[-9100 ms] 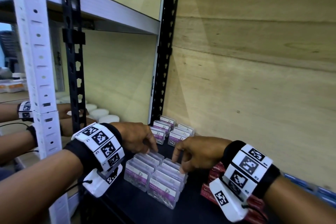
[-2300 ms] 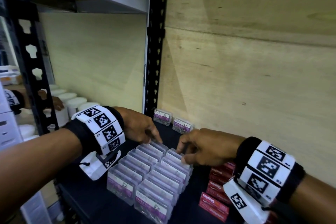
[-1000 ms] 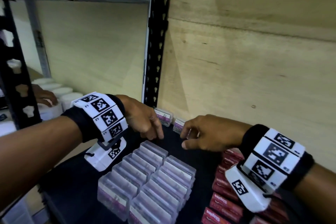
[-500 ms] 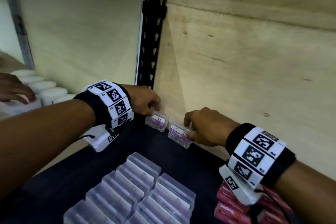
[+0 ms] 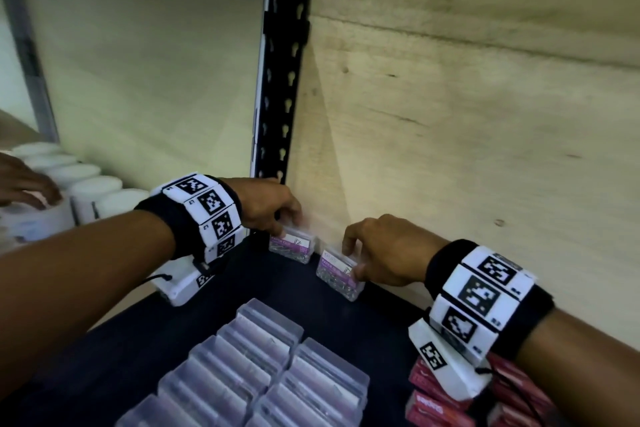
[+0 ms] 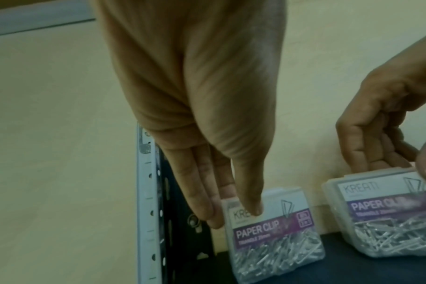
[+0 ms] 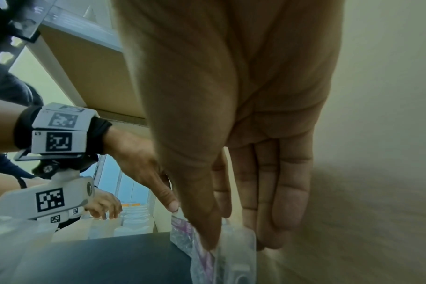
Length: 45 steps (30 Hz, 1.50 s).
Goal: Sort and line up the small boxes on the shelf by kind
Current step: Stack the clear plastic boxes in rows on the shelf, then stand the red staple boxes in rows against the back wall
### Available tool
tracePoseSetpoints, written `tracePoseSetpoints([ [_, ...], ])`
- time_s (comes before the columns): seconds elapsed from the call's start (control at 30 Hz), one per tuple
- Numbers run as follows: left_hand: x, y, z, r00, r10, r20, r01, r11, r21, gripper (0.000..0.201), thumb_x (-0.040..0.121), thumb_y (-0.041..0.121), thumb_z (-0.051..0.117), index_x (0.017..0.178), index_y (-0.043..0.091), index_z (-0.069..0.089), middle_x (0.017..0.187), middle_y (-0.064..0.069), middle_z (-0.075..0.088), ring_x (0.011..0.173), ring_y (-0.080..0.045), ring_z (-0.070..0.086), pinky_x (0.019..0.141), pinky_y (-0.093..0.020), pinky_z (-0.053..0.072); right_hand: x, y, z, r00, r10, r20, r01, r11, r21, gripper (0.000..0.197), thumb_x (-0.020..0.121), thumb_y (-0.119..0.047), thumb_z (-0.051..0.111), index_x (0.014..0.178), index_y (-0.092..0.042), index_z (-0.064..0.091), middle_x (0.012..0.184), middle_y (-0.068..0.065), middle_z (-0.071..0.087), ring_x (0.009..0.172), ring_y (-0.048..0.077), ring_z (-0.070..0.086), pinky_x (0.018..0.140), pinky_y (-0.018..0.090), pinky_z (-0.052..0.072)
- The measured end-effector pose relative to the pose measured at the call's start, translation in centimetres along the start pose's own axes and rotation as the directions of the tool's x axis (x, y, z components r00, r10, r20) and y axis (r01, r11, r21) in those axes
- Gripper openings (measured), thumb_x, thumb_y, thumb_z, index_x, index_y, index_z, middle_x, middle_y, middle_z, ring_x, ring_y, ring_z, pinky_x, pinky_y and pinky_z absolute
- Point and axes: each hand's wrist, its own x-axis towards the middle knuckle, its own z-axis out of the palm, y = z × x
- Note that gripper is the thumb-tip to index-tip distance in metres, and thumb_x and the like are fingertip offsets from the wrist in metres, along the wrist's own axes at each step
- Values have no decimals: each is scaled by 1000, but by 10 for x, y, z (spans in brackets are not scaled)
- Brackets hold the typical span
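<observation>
— Two small clear plastic boxes of paper clips stand at the back of the dark shelf (image 5: 194,329), against the pale plywood wall (image 5: 450,121). See them?

— Yes. The left paper-clip box (image 5: 292,247) sits beside the black perforated steel upright (image 5: 284,73); the right paper-clip box (image 5: 337,273) stands just beside it, a small gap between. Both have purple labels and loose silvery wire clips inside.

— And the hands?

— The left hand (image 5: 266,206) pinches the top of the left paper-clip box, thumb on its front label and fingers at its left edge and behind. The right hand (image 5: 379,253) grips the right paper-clip box from above, fingers curled over the back, thumb on the front.

— What lies nearer?

— Two straight rows of ribbed translucent boxes (image 5: 256,367), packed face to face. Glossy red cardboard boxes (image 5: 436,406) lie stacked to their right.

— Further left?

— White round-lidded jars (image 5: 93,189) in a row, with another person's hand (image 5: 24,184) on them.
</observation>
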Motion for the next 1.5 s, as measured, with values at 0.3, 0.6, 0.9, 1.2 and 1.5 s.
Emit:
tracePoseSetpoints([
  [0.3, -39, 24, -1, 992, 40, 118, -34, 998, -54, 32, 90, 27, 69, 121, 34, 66, 116, 13, 65, 91, -2, 60, 75, -16, 45, -36, -8, 3, 997, -41, 68, 34, 995, 98, 41, 87, -36, 73, 124, -30, 58, 115, -3, 67, 100, 17, 63, 89, 33, 53],
  [0.6, -72, 42, 2, 978, 78, 193, -57, 992, -112, 32, 88, 27, 72, 119, 37, 68, 120, 16, 67, 90, 7, 59, 86, -17, 46, -68, -20, 7, 991, -78, 113, 62, 989, 135, 44, 86, -35, 74, 127, -28, 59, 110, -7, 70, 98, 13, 65, 89, 32, 53],
  [0.9, -88, 47, 4, 975, 98, 201, -52, 974, -220, 30, 95, 21, 63, 122, 32, 68, 116, 13, 70, 102, -3, 66, 93, -26, 54, -89, -24, 8, 989, -89, 121, 65, 979, 194, 40, 91, -34, 69, 130, -29, 59, 113, -8, 72, 102, 11, 65, 94, 30, 50],
  [1.2, -93, 52, 7, 969, 102, 224, -34, 957, -289, 28, 96, 15, 62, 120, 25, 70, 109, 8, 72, 97, -6, 68, 85, -22, 57, -96, -22, 8, 981, -105, 165, 63, 968, 242, 38, 93, -38, 65, 130, -31, 58, 113, -8, 71, 101, 11, 65, 98, 34, 49],
  [1.5, -107, 71, 1, 984, 34, 174, -29, 999, -31, 36, 96, 31, 60, 131, 40, 58, 126, 20, 62, 109, 0, 58, 99, -24, 46, -123, -16, 2, 989, -99, 113, 75, 977, 198, 47, 95, -46, 60, 138, -30, 51, 126, -9, 65, 110, 12, 60, 99, 32, 48],
])
